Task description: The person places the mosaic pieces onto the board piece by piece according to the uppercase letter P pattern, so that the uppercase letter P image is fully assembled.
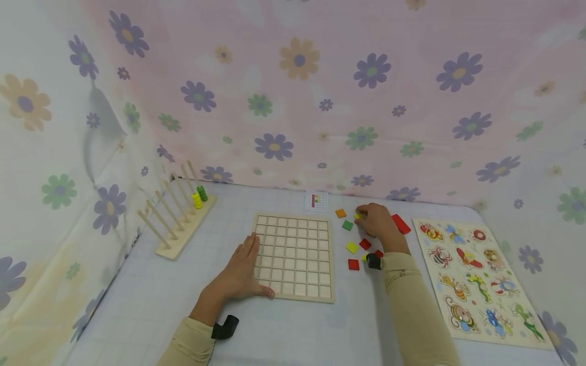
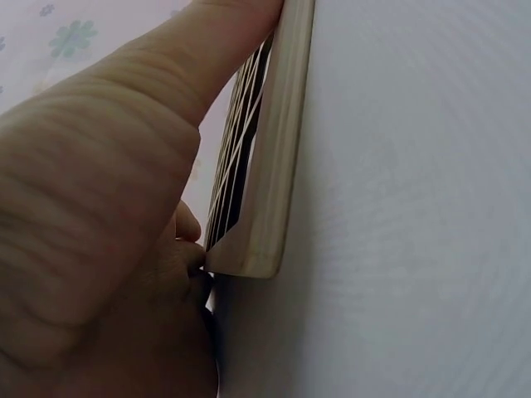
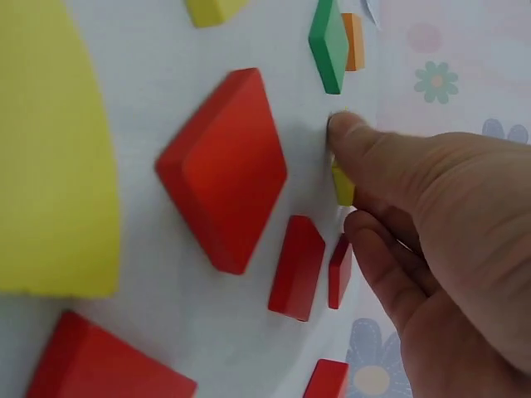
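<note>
My left hand lies at the lower left corner of a wooden grid board, fingers stretched along its left side and thumb at its front edge. The left wrist view shows the thumb against the board's pale wooden rim. Right of the board, my right hand pinches a small yellow tile between thumb and fingers, close over the table. Around that hand lie a green tile, an orange tile, another yellow tile and several red tiles.
A small printed pattern card lies behind the board. At the left stands a wooden peg rack with yellow and green beads. On the right is an insect picture puzzle. Flowered cloth hangs behind the table.
</note>
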Motion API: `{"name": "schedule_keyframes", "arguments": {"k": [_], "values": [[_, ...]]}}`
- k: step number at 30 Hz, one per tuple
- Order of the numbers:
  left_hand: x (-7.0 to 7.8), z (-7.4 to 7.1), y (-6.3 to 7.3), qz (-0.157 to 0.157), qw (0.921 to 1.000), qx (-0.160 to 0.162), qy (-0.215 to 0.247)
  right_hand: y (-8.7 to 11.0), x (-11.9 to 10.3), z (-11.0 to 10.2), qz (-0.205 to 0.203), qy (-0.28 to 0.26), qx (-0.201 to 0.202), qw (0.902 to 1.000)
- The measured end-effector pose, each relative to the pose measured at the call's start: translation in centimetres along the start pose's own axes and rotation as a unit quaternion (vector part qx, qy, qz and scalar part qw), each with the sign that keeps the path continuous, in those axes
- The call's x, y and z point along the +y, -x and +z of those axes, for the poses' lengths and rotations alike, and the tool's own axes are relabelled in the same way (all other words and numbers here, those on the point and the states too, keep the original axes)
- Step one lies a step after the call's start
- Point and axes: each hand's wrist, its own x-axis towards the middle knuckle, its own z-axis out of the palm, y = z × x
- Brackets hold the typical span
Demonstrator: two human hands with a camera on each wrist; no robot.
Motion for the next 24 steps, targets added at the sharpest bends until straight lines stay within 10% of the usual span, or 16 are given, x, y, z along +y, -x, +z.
{"name": "schedule_keyframes", "arguments": {"k": [24], "values": [[0.01,0.0,-0.05,-0.003,1.0,-0.003,-0.007,0.13,0.25,-0.1,0.027,-0.005,-0.02,0.9994]]}}
